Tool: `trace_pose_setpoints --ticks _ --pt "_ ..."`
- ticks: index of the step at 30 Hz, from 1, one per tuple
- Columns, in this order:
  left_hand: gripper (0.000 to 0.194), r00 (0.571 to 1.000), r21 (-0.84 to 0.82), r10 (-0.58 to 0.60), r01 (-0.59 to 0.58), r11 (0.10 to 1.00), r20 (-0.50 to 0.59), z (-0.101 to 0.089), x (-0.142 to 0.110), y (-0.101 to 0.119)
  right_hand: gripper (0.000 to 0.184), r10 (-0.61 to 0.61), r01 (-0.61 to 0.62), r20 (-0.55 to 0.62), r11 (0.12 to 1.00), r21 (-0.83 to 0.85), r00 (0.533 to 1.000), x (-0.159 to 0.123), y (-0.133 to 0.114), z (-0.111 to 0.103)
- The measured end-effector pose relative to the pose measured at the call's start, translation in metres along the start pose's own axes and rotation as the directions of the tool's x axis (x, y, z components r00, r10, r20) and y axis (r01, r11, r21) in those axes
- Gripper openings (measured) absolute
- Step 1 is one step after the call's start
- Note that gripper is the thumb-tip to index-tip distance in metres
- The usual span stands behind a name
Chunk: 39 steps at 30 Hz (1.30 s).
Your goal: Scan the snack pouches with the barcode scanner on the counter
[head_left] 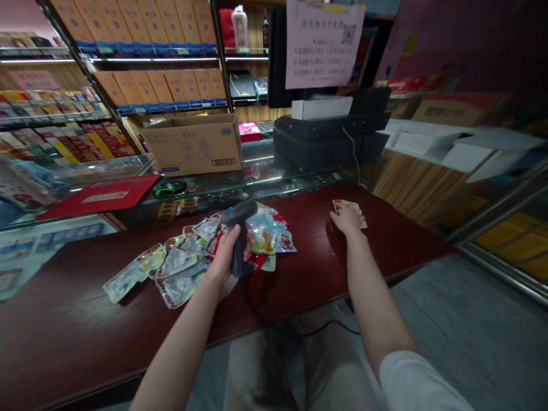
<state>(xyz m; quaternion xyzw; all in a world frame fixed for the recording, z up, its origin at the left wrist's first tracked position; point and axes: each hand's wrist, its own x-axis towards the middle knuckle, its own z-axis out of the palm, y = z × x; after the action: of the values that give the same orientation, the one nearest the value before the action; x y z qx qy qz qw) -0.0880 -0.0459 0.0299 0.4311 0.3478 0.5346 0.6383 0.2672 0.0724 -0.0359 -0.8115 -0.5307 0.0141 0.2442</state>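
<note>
A black handheld barcode scanner [240, 237] is gripped in my left hand [226, 251], its head raised over a heap of snack packets [182, 257]. Silver-backed and colourful printed packets overlap in that heap. From the scanner's handle a black cable [252, 305] hangs over the table's near edge. To the right, my right hand [347, 218] is closed on a small light-coloured packet [363, 221] at the tabletop. The hand covers most of that packet, so its print cannot be read.
The dark red table [308, 274] runs across in front of me. Behind it are a glass counter with a cardboard box [192, 145], a red folder [107, 194], a black mouse [170, 188] and a black cash-register unit [329, 137]. Stocked shelves [149, 85] stand at the back.
</note>
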Motion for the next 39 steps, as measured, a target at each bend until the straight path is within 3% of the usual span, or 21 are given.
trace_pose_setpoints --ticks 3,6,9,11,14,17,20,26,28,32,34,36,39 --pt "0.058 0.999 -0.006 0.032 -0.032 0.999 -0.031 -0.004 0.002 0.003 0.035 -0.004 0.008 0.107 0.999 -0.041 0.994 0.002 0.001 0.005" --pt "0.058 0.999 0.036 0.044 -0.043 0.998 -0.029 -0.009 0.005 0.002 0.037 0.05 -0.05 0.007 0.999 0.009 0.999 0.005 0.003 0.007" --pt "0.06 1.0 0.093 0.021 -0.022 0.995 0.009 -0.013 0.007 0.001 0.037 -0.115 0.137 -0.118 0.968 0.208 0.986 -0.001 -0.016 0.015" --pt "0.06 1.0 0.112 0.015 -0.018 0.994 0.02 -0.014 0.008 0.001 0.035 -0.315 0.333 -0.113 0.849 0.41 0.942 -0.014 -0.042 0.025" --pt "0.06 1.0 0.113 0.02 -0.021 0.993 0.016 -0.012 0.009 -0.001 0.042 -0.559 0.393 0.065 0.656 0.644 0.827 -0.043 -0.086 0.044" --pt "0.059 1.0 0.096 0.005 -0.006 0.995 0.008 -0.012 0.01 -0.003 0.054 -0.626 0.431 0.163 0.68 0.593 0.763 -0.065 -0.113 0.056" --pt "0.06 1.0 0.066 -0.002 0.002 0.998 -0.009 -0.011 0.011 -0.006 0.054 -0.624 0.412 0.182 0.678 0.609 0.76 -0.07 -0.114 0.057" --pt "0.061 1.0 0.058 -0.005 0.005 0.998 -0.004 -0.009 0.01 -0.006 0.036 -0.618 0.238 0.182 0.534 0.811 0.765 -0.061 -0.102 0.05" --pt "0.061 1.0 0.065 -0.018 0.018 0.998 0.009 -0.008 0.009 -0.006 0.041 -0.598 0.217 0.212 0.562 0.798 0.773 -0.066 -0.107 0.049" --pt "0.06 1.0 0.067 -0.023 0.022 0.998 0.009 -0.007 0.01 -0.008 0.054 -0.593 0.288 0.214 0.637 0.715 0.776 -0.077 -0.117 0.047" --pt "0.06 1.0 0.07 -0.023 0.022 0.997 0.008 -0.006 0.01 -0.009 0.055 -0.593 0.228 0.215 0.582 0.781 0.776 -0.078 -0.118 0.044" --pt "0.06 1.0 0.071 -0.028 0.027 0.997 0.009 -0.006 0.01 -0.009 0.054 -0.566 0.092 0.221 0.471 0.877 0.794 -0.074 -0.114 0.038" --pt "0.058 0.999 0.051 -0.035 0.035 0.998 -0.001 -0.006 0.009 -0.009 0.052 -0.443 -0.081 0.195 0.264 0.961 0.875 -0.06 -0.103 0.029"
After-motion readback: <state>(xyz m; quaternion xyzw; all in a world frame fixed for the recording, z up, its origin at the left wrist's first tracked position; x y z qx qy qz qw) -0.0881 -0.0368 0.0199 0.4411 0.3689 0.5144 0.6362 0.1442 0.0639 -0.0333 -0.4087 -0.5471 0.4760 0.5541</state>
